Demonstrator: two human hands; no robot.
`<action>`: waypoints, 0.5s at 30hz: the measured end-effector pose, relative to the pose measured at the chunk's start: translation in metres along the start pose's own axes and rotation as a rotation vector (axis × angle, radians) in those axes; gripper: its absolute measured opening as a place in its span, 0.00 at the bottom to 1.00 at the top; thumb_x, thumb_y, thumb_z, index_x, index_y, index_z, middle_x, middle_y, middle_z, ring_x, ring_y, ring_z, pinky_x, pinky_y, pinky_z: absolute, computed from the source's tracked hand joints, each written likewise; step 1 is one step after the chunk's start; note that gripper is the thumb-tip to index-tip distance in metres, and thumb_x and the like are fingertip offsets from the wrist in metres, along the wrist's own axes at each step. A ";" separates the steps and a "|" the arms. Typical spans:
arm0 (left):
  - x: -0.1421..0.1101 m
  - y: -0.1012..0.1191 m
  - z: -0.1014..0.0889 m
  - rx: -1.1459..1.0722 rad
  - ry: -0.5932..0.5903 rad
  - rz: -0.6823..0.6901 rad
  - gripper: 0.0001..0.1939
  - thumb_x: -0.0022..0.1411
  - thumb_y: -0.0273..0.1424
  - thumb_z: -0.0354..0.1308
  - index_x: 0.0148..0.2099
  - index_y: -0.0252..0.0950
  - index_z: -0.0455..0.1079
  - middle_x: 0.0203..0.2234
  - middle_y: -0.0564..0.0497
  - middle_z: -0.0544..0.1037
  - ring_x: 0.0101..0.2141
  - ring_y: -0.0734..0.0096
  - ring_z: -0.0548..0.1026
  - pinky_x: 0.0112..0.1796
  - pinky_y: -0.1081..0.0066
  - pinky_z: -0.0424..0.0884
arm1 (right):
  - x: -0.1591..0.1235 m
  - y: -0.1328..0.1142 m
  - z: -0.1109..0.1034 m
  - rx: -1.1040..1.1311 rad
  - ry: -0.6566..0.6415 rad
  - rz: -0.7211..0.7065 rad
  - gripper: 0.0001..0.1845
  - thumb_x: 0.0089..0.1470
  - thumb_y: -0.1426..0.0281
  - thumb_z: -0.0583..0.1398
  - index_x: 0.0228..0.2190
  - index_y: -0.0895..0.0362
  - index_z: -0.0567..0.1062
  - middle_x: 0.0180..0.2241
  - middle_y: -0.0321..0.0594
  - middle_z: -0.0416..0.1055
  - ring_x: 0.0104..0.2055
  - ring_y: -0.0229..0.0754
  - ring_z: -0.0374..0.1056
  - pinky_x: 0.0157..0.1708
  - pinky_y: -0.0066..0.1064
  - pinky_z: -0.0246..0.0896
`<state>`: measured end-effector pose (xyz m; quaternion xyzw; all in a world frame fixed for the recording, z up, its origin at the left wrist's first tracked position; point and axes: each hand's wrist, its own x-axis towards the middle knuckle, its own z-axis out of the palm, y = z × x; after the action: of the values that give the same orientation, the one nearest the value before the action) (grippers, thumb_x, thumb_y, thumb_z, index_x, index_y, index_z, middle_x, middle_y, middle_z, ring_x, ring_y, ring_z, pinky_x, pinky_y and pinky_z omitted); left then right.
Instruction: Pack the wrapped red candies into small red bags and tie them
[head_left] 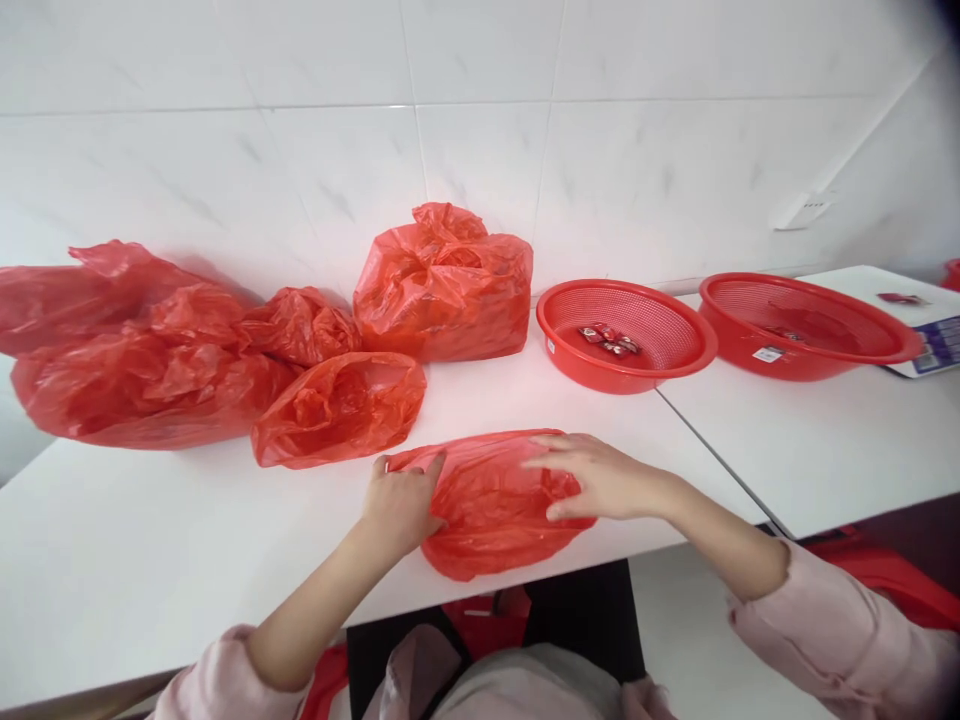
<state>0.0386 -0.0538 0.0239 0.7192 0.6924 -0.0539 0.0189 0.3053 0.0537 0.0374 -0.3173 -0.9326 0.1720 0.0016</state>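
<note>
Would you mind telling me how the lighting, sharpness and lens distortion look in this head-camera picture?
Head view: bright, even light, the white table nearly overexposed with a pink cast beside the red bag under the left hand and right hand; soft shadows behind the bags at the tiled wall; wide-angle bending at the edges, a dark vignette top right; the hands slightly soft.

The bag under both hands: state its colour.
Red bag, translucent plastic, seen in the head view.

Head-worn camera, looking forward and down, close over white table (150, 560)
</note>
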 end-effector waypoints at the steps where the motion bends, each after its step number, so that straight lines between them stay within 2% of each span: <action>1: 0.000 0.003 -0.003 -0.019 0.011 0.016 0.38 0.52 0.36 0.65 0.64 0.32 0.60 0.37 0.36 0.82 0.38 0.46 0.80 0.51 0.45 0.60 | 0.002 0.007 -0.010 0.035 0.109 -0.012 0.26 0.55 0.57 0.61 0.55 0.46 0.72 0.61 0.41 0.63 0.62 0.49 0.59 0.60 0.43 0.53; 3: -0.002 0.011 -0.007 -0.084 0.068 0.052 0.36 0.56 0.37 0.63 0.65 0.34 0.59 0.38 0.38 0.82 0.39 0.50 0.79 0.52 0.45 0.59 | 0.010 0.025 -0.029 -0.020 0.388 0.099 0.22 0.60 0.59 0.56 0.54 0.50 0.72 0.59 0.42 0.65 0.60 0.48 0.60 0.59 0.41 0.54; 4: -0.003 0.014 -0.009 -0.129 0.111 0.069 0.32 0.58 0.37 0.61 0.64 0.35 0.61 0.37 0.41 0.82 0.38 0.52 0.79 0.53 0.45 0.58 | 0.015 0.035 -0.036 -0.088 0.483 0.217 0.23 0.61 0.59 0.55 0.55 0.54 0.71 0.59 0.45 0.65 0.60 0.50 0.61 0.59 0.43 0.54; 5: -0.004 0.016 -0.009 -0.180 0.162 0.086 0.28 0.61 0.36 0.60 0.61 0.37 0.64 0.34 0.44 0.82 0.37 0.55 0.79 0.54 0.45 0.57 | 0.018 0.046 -0.041 -0.155 0.510 0.336 0.25 0.60 0.60 0.55 0.56 0.57 0.70 0.58 0.49 0.65 0.59 0.53 0.61 0.58 0.45 0.55; 7: -0.008 0.015 -0.006 -0.274 0.288 0.120 0.18 0.64 0.34 0.56 0.56 0.40 0.69 0.31 0.49 0.80 0.37 0.59 0.78 0.56 0.45 0.55 | 0.020 0.064 -0.047 -0.238 0.422 0.502 0.29 0.60 0.57 0.55 0.58 0.60 0.67 0.57 0.53 0.66 0.57 0.58 0.63 0.55 0.49 0.57; 10: -0.015 0.006 0.009 -0.395 0.534 0.110 0.11 0.65 0.33 0.54 0.47 0.42 0.74 0.37 0.47 0.76 0.41 0.59 0.74 0.52 0.48 0.62 | 0.013 0.081 -0.054 -0.191 0.316 0.533 0.27 0.61 0.53 0.52 0.55 0.54 0.69 0.53 0.47 0.71 0.53 0.55 0.68 0.50 0.46 0.61; 12: -0.018 0.000 0.020 -0.491 0.658 0.019 0.10 0.64 0.35 0.55 0.46 0.43 0.75 0.46 0.43 0.71 0.46 0.56 0.71 0.49 0.51 0.67 | 0.009 0.090 -0.064 -0.109 0.326 0.519 0.25 0.61 0.52 0.51 0.52 0.49 0.72 0.50 0.42 0.74 0.49 0.51 0.70 0.45 0.40 0.63; 15: -0.022 -0.005 0.030 -0.733 0.671 -0.191 0.16 0.62 0.40 0.58 0.50 0.44 0.72 0.50 0.43 0.66 0.51 0.53 0.67 0.47 0.52 0.70 | 0.021 0.108 -0.087 -0.049 0.345 0.530 0.20 0.60 0.55 0.54 0.46 0.51 0.77 0.43 0.42 0.77 0.43 0.47 0.72 0.36 0.33 0.62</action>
<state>0.0318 -0.0781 -0.0033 0.5763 0.6966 0.4252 0.0416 0.3628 0.1739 0.0823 -0.5738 -0.8072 0.0876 0.1075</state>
